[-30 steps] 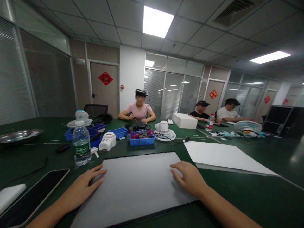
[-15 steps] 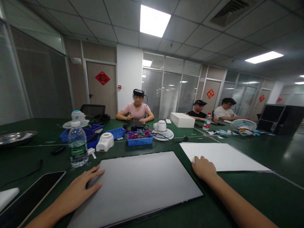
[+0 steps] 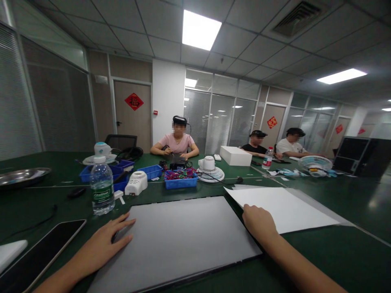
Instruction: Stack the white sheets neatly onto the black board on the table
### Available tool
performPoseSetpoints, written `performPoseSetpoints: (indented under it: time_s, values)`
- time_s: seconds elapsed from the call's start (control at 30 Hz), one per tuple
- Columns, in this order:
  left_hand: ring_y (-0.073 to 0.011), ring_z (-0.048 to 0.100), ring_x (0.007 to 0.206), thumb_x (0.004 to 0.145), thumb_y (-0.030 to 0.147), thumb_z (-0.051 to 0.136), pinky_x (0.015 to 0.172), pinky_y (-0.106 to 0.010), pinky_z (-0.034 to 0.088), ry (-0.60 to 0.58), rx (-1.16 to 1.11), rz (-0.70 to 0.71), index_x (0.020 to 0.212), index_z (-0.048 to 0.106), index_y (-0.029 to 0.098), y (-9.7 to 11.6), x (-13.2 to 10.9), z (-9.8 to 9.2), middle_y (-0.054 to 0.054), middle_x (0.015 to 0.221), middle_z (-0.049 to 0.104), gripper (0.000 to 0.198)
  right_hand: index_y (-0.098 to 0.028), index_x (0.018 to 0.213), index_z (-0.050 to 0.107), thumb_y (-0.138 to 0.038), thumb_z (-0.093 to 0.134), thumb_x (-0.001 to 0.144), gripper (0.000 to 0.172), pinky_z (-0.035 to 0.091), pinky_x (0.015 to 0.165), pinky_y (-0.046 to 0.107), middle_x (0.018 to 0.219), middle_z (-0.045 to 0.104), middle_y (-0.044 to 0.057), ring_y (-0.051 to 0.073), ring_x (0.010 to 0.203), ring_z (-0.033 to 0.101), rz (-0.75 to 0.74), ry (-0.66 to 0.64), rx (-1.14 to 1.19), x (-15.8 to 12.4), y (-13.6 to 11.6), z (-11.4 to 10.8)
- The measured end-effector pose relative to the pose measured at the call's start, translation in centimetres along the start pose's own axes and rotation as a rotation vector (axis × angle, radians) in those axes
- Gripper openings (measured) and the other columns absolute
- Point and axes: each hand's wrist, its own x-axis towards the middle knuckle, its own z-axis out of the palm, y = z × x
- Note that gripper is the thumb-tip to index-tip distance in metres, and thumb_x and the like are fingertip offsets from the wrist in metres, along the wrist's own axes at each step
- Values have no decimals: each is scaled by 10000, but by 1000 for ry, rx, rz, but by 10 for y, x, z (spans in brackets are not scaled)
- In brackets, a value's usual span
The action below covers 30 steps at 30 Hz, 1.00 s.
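A flat grey panel (image 3: 183,240) with a thin black edge lies on the green table in front of me. My left hand (image 3: 105,240) rests on its left edge with the fingers spread. My right hand (image 3: 259,221) is closed on the near left edge of a white sheet (image 3: 284,207), beside the panel's right edge. That sheet is lifted a little and lies partly over a translucent sheet (image 3: 324,205), whose edges show behind it and to its right. The fingertips of my right hand are hidden.
A water bottle (image 3: 102,187) and a phone (image 3: 42,252) are at left. Beyond the panel are a blue tray of wires (image 3: 181,183), white fan parts (image 3: 136,183) and a white box (image 3: 236,156). Three people sit across the table.
My right hand has drawn the white sheet left and toward me, uncovering parts of the translucent sheet. My left hand stays on the panel.
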Motion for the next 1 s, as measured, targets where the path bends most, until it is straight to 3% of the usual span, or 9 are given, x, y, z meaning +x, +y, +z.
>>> performPoseSetpoints:
  time_s: [0.13, 0.23, 0.3, 0.43, 0.57, 0.87, 1.0]
  values:
    - [-343, 401, 1416, 851, 605, 524, 1157, -522, 341, 14, -3, 9, 1386, 563, 338, 1, -1, -1, -22, 1561, 428, 599, -204, 1185, 662, -408, 350, 1021, 407, 503, 777, 380, 916, 732, 103, 266, 869, 699, -189, 10, 220, -25, -34, -12]
    - [-344, 415, 1407, 847, 601, 530, 1154, -521, 347, 14, 5, 2, 1384, 567, 330, 2, -2, -1, -27, 1558, 430, 602, -208, 1385, 529, -511, 210, 1039, 559, 529, 802, 337, 1071, 727, 88, 215, 950, 692, -449, -62, 794, -48, -56, -9]
    - [-349, 420, 1403, 846, 600, 535, 1147, -524, 359, 20, 4, 6, 1380, 572, 329, 2, -2, -1, -31, 1554, 437, 600, -204, 1430, 486, -532, 224, 1032, 579, 504, 929, 394, 1228, 675, 106, 232, 1111, 640, -553, -69, 1031, -57, -62, -4]
    - [-349, 443, 1389, 841, 599, 552, 1140, -520, 373, 51, -8, 48, 1356, 597, 322, -1, 0, 3, -43, 1538, 463, 587, -217, 1359, 581, -540, 449, 969, 524, 339, 1123, 484, 1394, 570, 98, 288, 1327, 477, -549, -24, 650, -50, -58, 3]
    - [-361, 436, 1388, 859, 616, 523, 1125, -539, 386, 55, -16, 46, 1364, 589, 323, -5, 2, 6, -44, 1542, 455, 588, -172, 1267, 649, -474, 440, 973, 470, 375, 1086, 483, 1370, 584, 128, 313, 1280, 510, -556, -37, 369, -33, -48, 3]
    - [-332, 422, 1403, 889, 608, 464, 1153, -507, 347, 51, 37, 59, 1423, 524, 307, -5, 1, 9, -33, 1550, 440, 616, -233, 1342, 586, -467, 490, 953, 464, 359, 1089, 483, 1420, 543, 95, 297, 1280, 497, -801, -77, 404, -47, -56, -11]
    - [-339, 431, 1400, 884, 605, 477, 1139, -504, 370, 44, 48, 49, 1431, 512, 319, -5, 1, 9, -34, 1566, 418, 618, -233, 1328, 601, -449, 515, 940, 452, 364, 1085, 482, 1409, 555, 93, 293, 1273, 508, -835, -80, 451, -46, -54, -12]
